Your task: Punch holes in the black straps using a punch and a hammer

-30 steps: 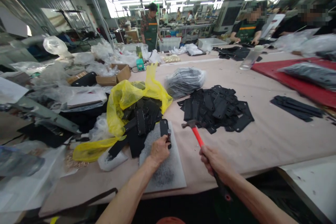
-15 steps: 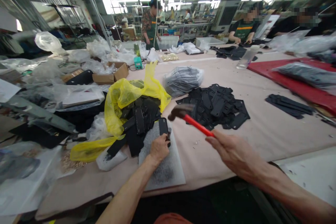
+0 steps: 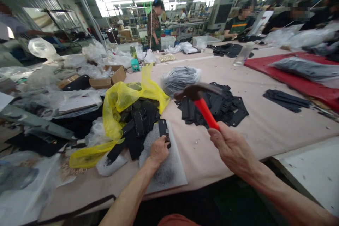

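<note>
My left hand (image 3: 159,150) is closed around a small metal punch (image 3: 167,136), which stands on a black piece (image 3: 162,127) lying on a white board (image 3: 178,162) with a worn grey surface. My right hand (image 3: 234,144) grips the red handle of a claw hammer (image 3: 205,109), raised to the right of the punch and apart from it. Left of the board, black pieces (image 3: 137,122) spill out of a yellow plastic bag (image 3: 116,99). A heap of black pieces (image 3: 225,106) lies behind the hammer.
Behind the heap sits a plastic-wrapped bundle (image 3: 181,77). Flat black strips (image 3: 286,99) and a red sheet (image 3: 296,74) are on the right. An open cardboard box (image 3: 118,75) and clear bags (image 3: 95,51) crowd the left. Several people are beyond the table.
The hammer has risen and its head has swung up and to the right, away from the punch. My left hand stays at the punch. The camera view has shifted slightly.
</note>
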The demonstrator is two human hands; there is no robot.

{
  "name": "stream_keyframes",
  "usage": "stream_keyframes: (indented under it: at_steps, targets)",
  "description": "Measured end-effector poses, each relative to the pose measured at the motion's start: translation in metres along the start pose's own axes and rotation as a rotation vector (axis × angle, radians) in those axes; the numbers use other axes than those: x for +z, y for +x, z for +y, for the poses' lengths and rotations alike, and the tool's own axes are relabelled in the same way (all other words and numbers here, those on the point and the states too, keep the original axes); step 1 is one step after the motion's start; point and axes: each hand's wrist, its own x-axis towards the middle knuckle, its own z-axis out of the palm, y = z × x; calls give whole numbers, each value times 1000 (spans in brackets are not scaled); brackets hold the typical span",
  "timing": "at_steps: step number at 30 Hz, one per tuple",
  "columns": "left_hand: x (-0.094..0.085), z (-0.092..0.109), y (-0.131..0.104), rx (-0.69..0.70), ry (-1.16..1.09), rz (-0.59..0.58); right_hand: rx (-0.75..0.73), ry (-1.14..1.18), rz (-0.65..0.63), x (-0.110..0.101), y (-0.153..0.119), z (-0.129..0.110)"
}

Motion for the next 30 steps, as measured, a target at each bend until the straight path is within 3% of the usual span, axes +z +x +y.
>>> stream_keyframes:
  at_steps: [2,7,10,14,16,19,22,26,30]
  targets:
    - [0,0,0,8,12,3,-23,4,45,4,-1,-2]
    - [1,1,0,-16,42,-4,-68,-172,-322,25,-17,15]
    - [1,1,-1,-16,23,-1,96,-29,-350,37,-25,35]
    - [0,-1,-2,6,-14,12,489,338,-422,66,-44,77]
    - [-1,-2,-3,36,-44,23,618,277,-437,82,-57,103]
    - [-3,-4,-3,70,-82,24,444,-154,-308,98,-69,126]
    - [-5,-6,-2,61,-98,-7,155,-386,-146,110,-59,114]
    - [-5,-8,-1,32,-123,-23,-74,-226,-153,144,-22,69]
    - [0,-12,-1,1,-155,-11,-55,-91,-186,193,-3,50]
